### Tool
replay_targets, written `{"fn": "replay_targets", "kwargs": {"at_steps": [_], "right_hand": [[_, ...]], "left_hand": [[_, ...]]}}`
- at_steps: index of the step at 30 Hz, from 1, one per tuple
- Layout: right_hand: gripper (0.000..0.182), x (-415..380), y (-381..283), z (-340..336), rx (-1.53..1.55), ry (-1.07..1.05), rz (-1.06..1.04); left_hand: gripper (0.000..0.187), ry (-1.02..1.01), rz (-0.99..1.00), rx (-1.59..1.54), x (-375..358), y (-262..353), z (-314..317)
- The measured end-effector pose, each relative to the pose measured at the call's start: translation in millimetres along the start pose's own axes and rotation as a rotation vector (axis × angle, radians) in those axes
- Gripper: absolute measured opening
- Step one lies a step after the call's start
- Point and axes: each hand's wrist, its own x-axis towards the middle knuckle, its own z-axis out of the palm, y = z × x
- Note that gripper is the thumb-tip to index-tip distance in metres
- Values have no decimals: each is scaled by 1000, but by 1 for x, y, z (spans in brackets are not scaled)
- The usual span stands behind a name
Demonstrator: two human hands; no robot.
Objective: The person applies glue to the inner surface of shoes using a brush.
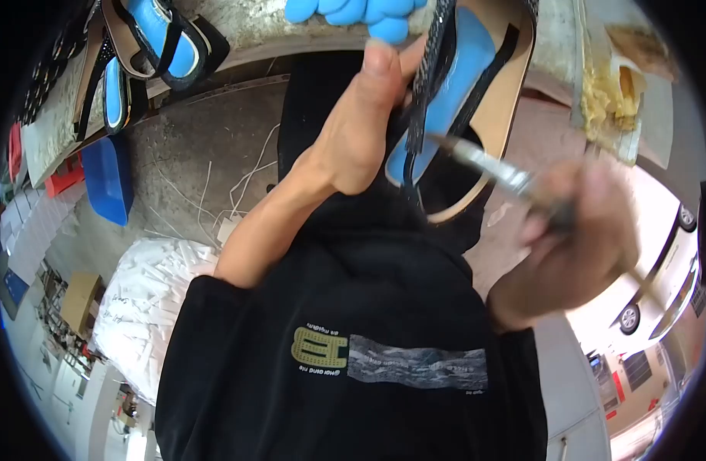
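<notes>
Holding a sandal [476, 84] up at centre, left hand [360, 131] closed on its black strap [430, 77], thumb pressed along the strap edge. Gripping a brush [506, 177] in the right hand [576, 238], fingers wrapped tight round the handle, bristle tip just beside the strap and blue insole [456, 73]. Likely gluing the strap, judging by the tip's aim. Calls next for a steady stroke along the strap edge, sandal kept still. More sandals [149, 46] lying far left on the desk [237, 31]; blue gloves [353, 14] beyond.
</notes>
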Motion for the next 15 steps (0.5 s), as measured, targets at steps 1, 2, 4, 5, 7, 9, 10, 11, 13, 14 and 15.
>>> {"fn": "replay_targets", "kwargs": {"at_steps": [1, 2, 4, 5, 7, 9, 10, 11, 13, 14, 15], "right_hand": [[19, 9, -5, -4, 128, 16, 168], [20, 12, -5, -2, 27, -79, 208], [23, 20, 2, 6, -182, -306, 238], [23, 30, 13, 7, -83, -201, 104], [20, 43, 18, -6, -9, -118, -19], [19, 41, 6, -14, -30, -129, -31], [18, 30, 0, -11, -212, -232, 4], [17, 24, 0, -6, -398, -321, 30], [20, 38, 12, -16, -58, 177, -85], [22, 45, 14, -47, -105, 279, -206], [24, 48, 9, -80, -144, 384, -336]], "left_hand": [[92, -1, 0, 13, -3, 0, 3], [92, -17, -6, 20, -4, 3, 5], [101, 3, -104, 83, -3, 13, 9], [106, 17, -144, 115, -1, 19, 10], [101, -13, -85, 53, 1, 13, 5], [90, -71, 32, -30, 2, 2, 4], [91, 31, -18, -10, 0, 6, 14], [92, 125, -54, 12, -1, 11, 22], [79, -99, -171, -172, -16, 7, -2], [68, -110, -122, 170, -10, 20, 1], [67, -58, -72, -34, -8, 26, 9]]}}
